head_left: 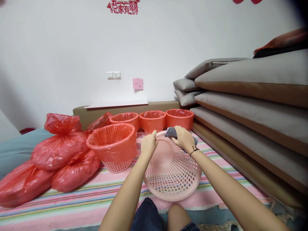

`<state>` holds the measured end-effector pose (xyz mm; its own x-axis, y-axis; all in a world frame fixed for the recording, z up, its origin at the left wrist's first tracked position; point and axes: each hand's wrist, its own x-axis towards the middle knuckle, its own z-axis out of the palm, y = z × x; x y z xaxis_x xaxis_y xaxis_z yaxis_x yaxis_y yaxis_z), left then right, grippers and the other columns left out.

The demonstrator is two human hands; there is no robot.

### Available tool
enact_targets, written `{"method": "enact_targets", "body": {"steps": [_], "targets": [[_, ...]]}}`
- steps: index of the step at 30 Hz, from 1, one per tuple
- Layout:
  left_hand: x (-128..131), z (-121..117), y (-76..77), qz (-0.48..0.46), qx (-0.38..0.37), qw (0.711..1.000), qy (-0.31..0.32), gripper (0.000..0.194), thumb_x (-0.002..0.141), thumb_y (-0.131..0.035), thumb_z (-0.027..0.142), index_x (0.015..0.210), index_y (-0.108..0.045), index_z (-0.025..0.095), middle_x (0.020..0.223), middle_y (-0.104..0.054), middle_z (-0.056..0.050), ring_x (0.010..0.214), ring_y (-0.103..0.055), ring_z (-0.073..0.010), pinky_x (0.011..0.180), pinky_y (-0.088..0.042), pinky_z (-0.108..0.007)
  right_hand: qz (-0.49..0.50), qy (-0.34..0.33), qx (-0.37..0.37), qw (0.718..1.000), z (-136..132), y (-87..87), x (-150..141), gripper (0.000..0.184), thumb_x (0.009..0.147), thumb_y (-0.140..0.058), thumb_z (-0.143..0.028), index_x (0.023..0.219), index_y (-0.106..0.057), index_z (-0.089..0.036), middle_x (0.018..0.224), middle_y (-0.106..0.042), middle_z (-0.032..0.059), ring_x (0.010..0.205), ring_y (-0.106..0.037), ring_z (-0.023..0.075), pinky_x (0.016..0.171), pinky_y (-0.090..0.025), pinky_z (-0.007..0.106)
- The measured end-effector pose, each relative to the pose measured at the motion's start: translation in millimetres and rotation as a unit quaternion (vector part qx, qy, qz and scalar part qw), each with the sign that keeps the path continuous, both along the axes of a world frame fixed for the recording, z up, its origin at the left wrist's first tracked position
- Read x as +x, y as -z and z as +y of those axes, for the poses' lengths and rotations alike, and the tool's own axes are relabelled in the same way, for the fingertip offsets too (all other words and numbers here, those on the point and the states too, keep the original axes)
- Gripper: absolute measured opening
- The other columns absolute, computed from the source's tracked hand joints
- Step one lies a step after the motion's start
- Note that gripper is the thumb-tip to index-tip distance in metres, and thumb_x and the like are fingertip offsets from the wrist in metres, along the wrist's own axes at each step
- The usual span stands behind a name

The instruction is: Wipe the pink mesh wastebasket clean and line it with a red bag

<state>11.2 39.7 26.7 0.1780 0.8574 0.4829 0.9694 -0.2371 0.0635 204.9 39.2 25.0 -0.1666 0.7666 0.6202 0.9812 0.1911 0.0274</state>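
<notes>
A pale pink plastic basket [173, 183] with a perforated wall lies tilted in front of my knees, its open mouth facing me. My left hand [149, 144] is closed on the far part of its rim. In my right hand [184, 138] is a bunched grey cloth [170, 132], pressed against the same rim a little to the right. Just left of the basket stands another pink basket [112, 141] lined with a red plastic bag that folds over its rim.
Three more red-lined baskets [152, 120] stand in a row along the back. Filled, tied red bags [60, 150] are heaped at left on the striped cloth [89, 205]. Stacked grey-brown cushions [250, 106] rise along the right side. A pink note [138, 84] is on the wall.
</notes>
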Motion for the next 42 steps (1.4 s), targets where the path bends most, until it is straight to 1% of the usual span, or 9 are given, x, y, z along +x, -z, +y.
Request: {"method": "enact_targets", "body": {"steps": [5, 9, 14, 20, 25, 30, 33, 36, 42], "targets": [[-3, 1, -0.9, -0.009, -0.009, 1.0, -0.008, 0.033, 0.086, -0.049, 0.017, 0.118, -0.054, 0.021, 0.093, -0.07, -0.01, 0.086, -0.067, -0.0239, 0.071, -0.045, -0.029, 0.012, -0.014, 0.02, 1.0, 2, 0.6, -4, 0.029, 0.091, -0.054, -0.045, 0.099, -0.051, -0.016, 0.096, -0.062, 0.0089, 0.086, -0.056, 0.0222, 0.07, -0.036, 0.031], [-7, 5, -6.3, -0.063, -0.034, 0.997, 0.035, 0.032, 0.081, -0.051, 0.012, 0.111, -0.057, 0.019, 0.093, -0.07, -0.01, 0.09, -0.066, -0.0247, 0.076, -0.044, -0.03, 0.01, -0.013, 0.025, 1.0, 4, 0.9, -6, 0.028, 0.091, -0.055, -0.044, 0.099, -0.051, -0.017, 0.098, -0.062, 0.0092, 0.086, -0.057, 0.0227, 0.069, -0.037, 0.031], [-28, 11, 0.8, -0.118, -0.059, 0.989, 0.065, 0.027, 0.078, -0.05, 0.009, 0.101, -0.062, 0.018, 0.093, -0.071, -0.009, 0.089, -0.066, -0.0215, 0.075, -0.045, -0.026, 0.048, 0.045, 0.006, 0.998, 5, 6.5, 9, 0.021, 0.091, -0.055, -0.035, 0.102, -0.05, -0.017, 0.097, -0.064, 0.0086, 0.086, -0.061, 0.0228, 0.066, -0.035, 0.031], [-40, -5, 54.3, -0.217, -0.074, 0.971, 0.062, 0.032, 0.08, -0.048, 0.007, 0.109, -0.059, 0.015, 0.095, -0.072, -0.008, 0.087, -0.068, -0.0194, 0.076, -0.047, -0.025, 0.144, 0.12, 0.012, 0.982, -11, 35.5, 44, 0.021, 0.095, -0.051, -0.036, 0.102, -0.049, -0.016, 0.099, -0.065, 0.0107, 0.085, -0.063, 0.023, 0.063, -0.033, 0.03], [-25, -34, 110.1, -0.403, -0.001, 0.912, 0.079, 0.046, 0.076, -0.044, 0.005, 0.119, -0.054, 0.018, 0.104, -0.071, -0.006, 0.093, -0.068, -0.0192, 0.08, -0.049, -0.027, 0.205, 0.142, 0.015, 0.968, -38, 73.3, 58, 0.021, 0.096, -0.05, -0.037, 0.101, -0.046, -0.017, 0.098, -0.066, 0.0117, 0.085, -0.064, 0.0241, 0.063, -0.034, 0.03], [-21, -54, 139.8, -0.405, 0.003, 0.91, 0.091, 0.064, 0.079, -0.043, 0.009, 0.142, -0.039, 0.017, 0.122, -0.067, -0.012, 0.1, -0.067, -0.023, 0.084, -0.05, -0.033, 0.24, 0.161, -0.019, 0.957, -64, 103.8, 70, 0.029, 0.096, -0.045, -0.046, 0.1, -0.043, -0.018, 0.095, -0.066, 0.0125, 0.082, -0.065, 0.0257, 0.061, -0.034, 0.029], [-26, -57, 134.7, -0.39, -0.006, 0.914, 0.108, 0.07, 0.08, -0.04, 0.008, 0.149, -0.032, 0.016, 0.126, -0.065, -0.014, 0.098, -0.068, -0.0231, 0.085, -0.051, -0.035, 0.242, 0.149, -0.045, 0.958, -71, 107.1, 74, 0.032, 0.096, -0.045, -0.05, 0.1, -0.043, -0.019, 0.097, -0.066, 0.0124, 0.085, -0.066, 0.0264, 0.062, -0.037, 0.03], [-38, -58, 113.8, -0.379, -0.007, 0.916, 0.133, 0.074, 0.077, -0.04, 0.004, 0.149, -0.032, 0.016, 0.132, -0.062, -0.013, 0.111, -0.064, -0.0229, 0.093, -0.049, -0.035, 0.24, 0.116, -0.046, 0.963, -69, 97.6, 75, 0.035, 0.094, -0.046, -0.053, 0.102, -0.045, -0.019, 0.098, -0.066, 0.0122, 0.087, -0.065, 0.027, 0.065, -0.039, 0.03], [-49, -64, 45.8, -0.225, -0.087, 0.953, 0.182, 0.079, 0.074, -0.038, -0.003, 0.148, -0.038, 0.023, 0.133, -0.062, -0.009, 0.11, -0.065, -0.0202, 0.096, -0.046, -0.03, 0.127, -0.076, -0.003, 0.989, -61, 38.2, 43, 0.026, 0.093, -0.055, -0.038, 0.108, -0.052, -0.017, 0.104, -0.066, 0.0114, 0.096, -0.063, 0.0245, 0.077, -0.043, 0.03]]}}
